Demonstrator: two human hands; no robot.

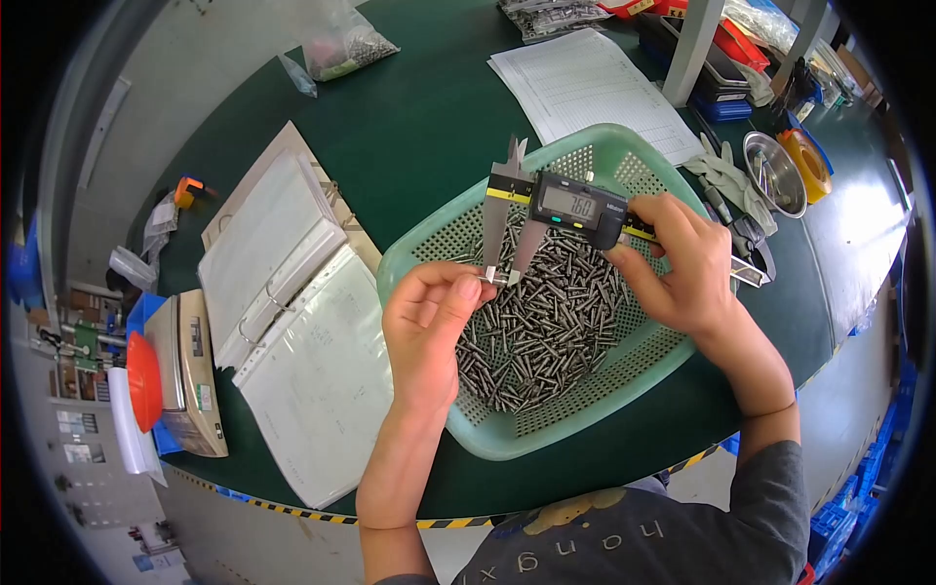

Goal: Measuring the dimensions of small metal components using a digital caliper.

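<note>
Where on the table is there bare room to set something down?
Widest: the green tabletop between the open binder, the clear bag and the loose sheets. A narrow strip lies between the perforated basket and the striped front edge. The far right is crowded: gloves, steel bowl.

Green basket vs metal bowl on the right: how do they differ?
Size: the green perforated basket is much larger than the metal bowl.
Shape: the basket is oblong with rounded corners; the bowl is round.
Look: the basket is pale green with perforated walls; the bowl is shiny silver with no visible perforations.
Shared: both are open-topped.
</note>
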